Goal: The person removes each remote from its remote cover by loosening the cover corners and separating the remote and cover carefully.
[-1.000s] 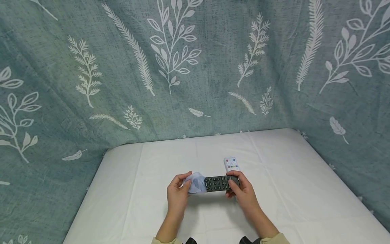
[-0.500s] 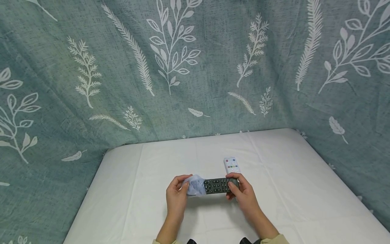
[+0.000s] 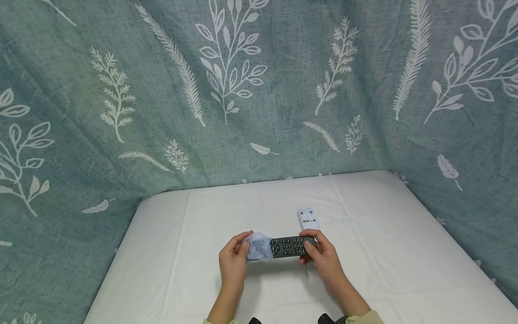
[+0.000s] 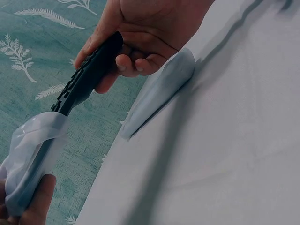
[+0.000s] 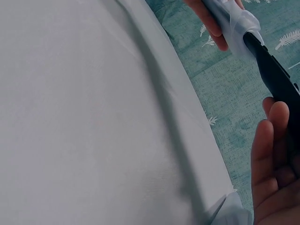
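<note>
The black remote point(image 3: 286, 247) hung above the white surface point(image 3: 210, 213), toward five o'clock from the head view's middle, its nine-o'clock end inside a crumpled translucent sleeve point(image 3: 260, 247). The left hand point(image 3: 233, 258) pinched that sleeved end between thumb and fingers, while the right hand point(image 3: 324, 257) gripped the bare three-o'clock end. Partly behind the right hand, a white remote point(image 3: 308, 219) lay at one o'clock from the black one.

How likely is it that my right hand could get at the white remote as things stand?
Probably not without letting go first: the right hand grips the black remote, though the white remote lies close by, its far end unobstructed in the head view.
</note>
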`<state>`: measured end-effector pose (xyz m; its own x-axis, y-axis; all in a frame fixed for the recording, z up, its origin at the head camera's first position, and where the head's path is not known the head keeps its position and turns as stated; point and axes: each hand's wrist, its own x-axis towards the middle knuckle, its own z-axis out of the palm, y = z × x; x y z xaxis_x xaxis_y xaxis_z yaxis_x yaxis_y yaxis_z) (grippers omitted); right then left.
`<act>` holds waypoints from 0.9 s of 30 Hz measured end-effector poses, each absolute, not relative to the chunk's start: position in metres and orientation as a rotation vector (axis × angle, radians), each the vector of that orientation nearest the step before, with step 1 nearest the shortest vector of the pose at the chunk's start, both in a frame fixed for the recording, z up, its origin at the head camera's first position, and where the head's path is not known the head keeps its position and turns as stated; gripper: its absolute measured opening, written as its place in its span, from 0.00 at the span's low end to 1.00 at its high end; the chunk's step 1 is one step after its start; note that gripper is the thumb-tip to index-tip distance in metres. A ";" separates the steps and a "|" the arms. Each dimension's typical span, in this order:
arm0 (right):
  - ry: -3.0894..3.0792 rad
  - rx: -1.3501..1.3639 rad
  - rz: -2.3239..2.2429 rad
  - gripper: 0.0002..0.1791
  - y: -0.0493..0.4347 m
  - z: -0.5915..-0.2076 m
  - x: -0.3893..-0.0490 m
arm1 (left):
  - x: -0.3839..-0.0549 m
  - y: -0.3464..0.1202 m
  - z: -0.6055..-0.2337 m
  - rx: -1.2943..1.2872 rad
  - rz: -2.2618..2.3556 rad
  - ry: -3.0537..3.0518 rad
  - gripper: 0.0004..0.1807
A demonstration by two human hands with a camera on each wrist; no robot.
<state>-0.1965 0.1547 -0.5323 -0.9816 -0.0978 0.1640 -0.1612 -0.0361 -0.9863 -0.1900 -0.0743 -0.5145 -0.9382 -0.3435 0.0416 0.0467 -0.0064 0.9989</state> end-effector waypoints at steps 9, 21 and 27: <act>-2.139 0.334 2.244 0.15 0.153 -0.531 -0.200 | -0.192 -0.079 -0.513 0.292 -2.005 -2.016 0.16; -2.087 0.426 2.292 0.16 0.155 -0.531 -0.202 | -0.192 -0.081 -0.511 0.285 -1.962 -2.050 0.16; -2.097 0.418 2.294 0.16 0.157 -0.529 -0.202 | -0.193 -0.082 -0.510 0.291 -1.971 -2.041 0.15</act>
<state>-0.2018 0.1569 -0.5289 -0.9645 -0.1744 0.1984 -0.1820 -0.1055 -0.9776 -0.1932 -0.0824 -0.5102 -0.9379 -0.3405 0.0663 0.0544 0.0444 0.9975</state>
